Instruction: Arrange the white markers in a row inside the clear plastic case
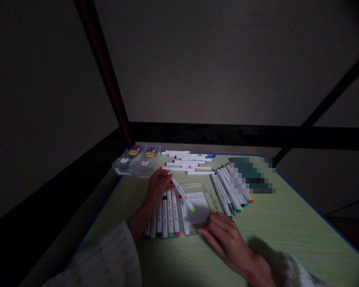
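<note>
My left hand (159, 186) is closed on a white marker (182, 192) with a light green end, held slanting above a clear plastic case (208, 187). Inside that case lie a white paper card (197, 207) and another white marker (184, 217) along the left side. The fingers of my right hand (225, 237) are curled at the case's near right corner and seem to grip its edge. Below my left wrist, a row of markers (165, 217) with coloured ends lies side by side, partly covered by the hand.
Several markers (185, 163) lie loose at the back of the green table (287, 223). More markers (227, 189) are bunched right of the case. Two clear plastic cases with labels (143, 159) stand at the back left. A pixelated patch covers something dark green at the right. Walls enclose the table behind.
</note>
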Available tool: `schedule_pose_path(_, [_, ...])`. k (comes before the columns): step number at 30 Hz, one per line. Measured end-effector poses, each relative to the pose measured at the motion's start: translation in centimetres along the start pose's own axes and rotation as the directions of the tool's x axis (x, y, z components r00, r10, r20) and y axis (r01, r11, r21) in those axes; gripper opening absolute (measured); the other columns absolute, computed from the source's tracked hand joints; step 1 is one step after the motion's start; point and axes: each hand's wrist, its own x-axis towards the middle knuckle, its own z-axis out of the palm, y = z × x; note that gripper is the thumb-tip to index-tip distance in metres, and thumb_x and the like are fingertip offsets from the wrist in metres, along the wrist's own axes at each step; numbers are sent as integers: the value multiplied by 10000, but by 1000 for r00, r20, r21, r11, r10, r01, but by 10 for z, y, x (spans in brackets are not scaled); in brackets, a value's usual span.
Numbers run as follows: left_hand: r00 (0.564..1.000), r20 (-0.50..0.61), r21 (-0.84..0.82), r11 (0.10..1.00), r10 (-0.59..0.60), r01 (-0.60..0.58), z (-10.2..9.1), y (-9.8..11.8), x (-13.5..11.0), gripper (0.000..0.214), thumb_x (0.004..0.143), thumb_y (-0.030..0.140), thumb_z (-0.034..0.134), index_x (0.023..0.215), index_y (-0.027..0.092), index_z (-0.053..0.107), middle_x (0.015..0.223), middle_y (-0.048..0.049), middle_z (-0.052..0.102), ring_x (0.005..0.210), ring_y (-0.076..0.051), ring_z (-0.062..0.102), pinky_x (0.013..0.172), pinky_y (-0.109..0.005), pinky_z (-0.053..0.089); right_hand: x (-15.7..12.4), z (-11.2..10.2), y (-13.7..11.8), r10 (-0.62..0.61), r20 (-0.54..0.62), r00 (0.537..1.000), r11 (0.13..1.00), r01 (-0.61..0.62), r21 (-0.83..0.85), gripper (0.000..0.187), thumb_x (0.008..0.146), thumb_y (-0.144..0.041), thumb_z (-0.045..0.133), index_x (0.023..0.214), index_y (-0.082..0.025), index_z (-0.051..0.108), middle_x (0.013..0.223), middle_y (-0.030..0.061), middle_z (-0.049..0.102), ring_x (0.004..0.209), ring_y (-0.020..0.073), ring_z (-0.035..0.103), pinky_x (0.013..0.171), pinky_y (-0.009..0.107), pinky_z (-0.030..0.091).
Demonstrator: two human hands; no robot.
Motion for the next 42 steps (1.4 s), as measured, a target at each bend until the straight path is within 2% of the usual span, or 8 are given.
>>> schedule_pose_path(8, [998,60,60,998,-21,17,3,0,-5,292,517,267,695,709,156,505,607,60,535,537,-69,535,504,-194,470,-4,4,2,3,41,999,999,-6,53,259,914,-201,314,793,-160,540,671,32,552,612,138,516,578,264,449])
schedule_pose_path(16, [988,149,104,994,-35,20,3,-4,-6,283,542,282,691,726,154,518,626,47,539,531,-75,535,510,-213,474,-4,0,1,-32,7,999,999,32,31,220,911,-181,318,949,-163,534,793,50,603,736,151,573,666,279,487])
schedule_pose_path(22, [982,179,122,992,-64,42,7,-3,-11,288,525,281,692,714,150,518,618,45,535,523,-85,543,489,-212,469,0,-2,-3,-44,-1,999,999,44,30,235,914,-202,324,950,-171,555,768,41,621,700,144,587,652,279,494])
schedule_pose_path(42, [974,220,224,975,-55,5,12,-2,-19,233,548,267,676,700,148,546,656,21,553,543,-86,544,459,-191,478,0,1,-4,-86,114,990,996,84,25,243,909,-232,349,981,-150,567,746,36,615,660,143,571,618,295,477])
